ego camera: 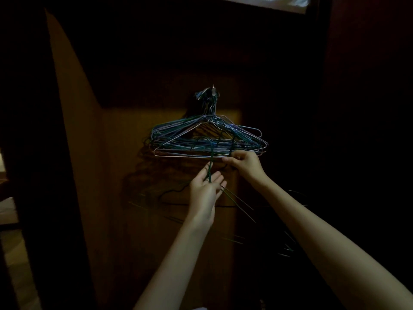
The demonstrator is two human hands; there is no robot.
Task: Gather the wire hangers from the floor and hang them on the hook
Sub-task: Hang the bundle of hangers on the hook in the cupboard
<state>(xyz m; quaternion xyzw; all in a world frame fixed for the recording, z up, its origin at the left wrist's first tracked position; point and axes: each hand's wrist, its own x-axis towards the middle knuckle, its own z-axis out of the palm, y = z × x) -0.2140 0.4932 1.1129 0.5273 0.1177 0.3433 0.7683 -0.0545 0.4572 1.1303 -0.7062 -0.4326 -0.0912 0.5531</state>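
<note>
A thick bundle of wire hangers (201, 135), blue, green and pale, hangs from a small hook (213, 87) on a dark wooden panel. My right hand (244, 163) pinches the bottom bars of the bundle at its lower middle. My left hand (206, 186) is just below, palm up with fingers nearly straight, and the twisted neck of a green wire hanger (210, 162) runs up between its fingers, its hook among the hanging bundle. The green hanger's shoulder wires (237, 201) slant down to the right under my left hand. The room is very dim.
The wooden panel (125, 175) fills the middle of the view, with a dark door edge (33, 153) at the left. A bright window strip (268, 2) shows at the top. More thin wires (288, 247) show faintly in the dark at the lower right.
</note>
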